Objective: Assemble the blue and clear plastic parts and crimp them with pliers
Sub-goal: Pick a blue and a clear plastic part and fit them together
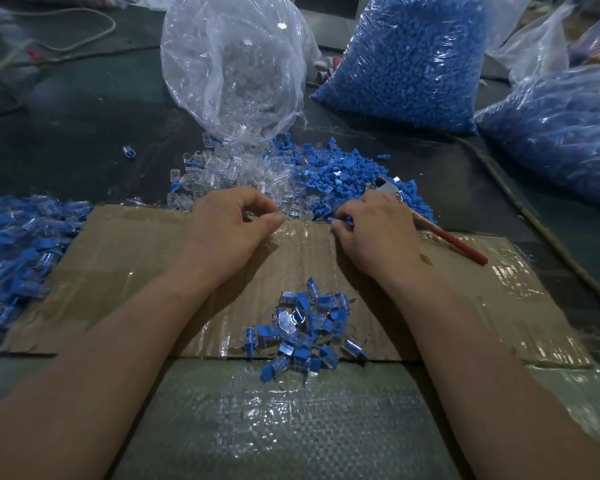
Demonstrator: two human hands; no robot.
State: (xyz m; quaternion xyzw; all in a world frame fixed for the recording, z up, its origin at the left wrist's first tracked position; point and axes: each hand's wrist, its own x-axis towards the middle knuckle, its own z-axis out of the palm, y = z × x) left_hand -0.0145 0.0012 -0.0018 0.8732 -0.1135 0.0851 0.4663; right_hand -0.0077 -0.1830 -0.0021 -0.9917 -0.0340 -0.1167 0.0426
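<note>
Both hands are working at the far edge of the cardboard. The left hand is curling its fingers, thumb and forefinger tips meeting at the near fringe of the clear pile, which is lying just beyond that edge. Whether a clear part is sitting between them cannot be told, as the plastic is transparent. The right hand is pinching a blue part at the foot of the blue pile, which is lying beyond the same edge, touching the clear pile. The pliers are lying across the cardboard's far right edge, with the red handle emerging from under the right hand; whether the palm is gripping them cannot be told. Joined pieces are lying heaped at the cardboard's near edge. Likely hazards: the two piles are running into each other, so a pinch may be lifting two parts or the wrong one. A clear part, being hard to see, may be meeting the blue part askew, and crimping a half-seated pair would probably be cracking it. The pliers may be crowding the right hand's fingers, inviting a dropped part. The heap is overhanging the near edge and may be spilling.
</note>
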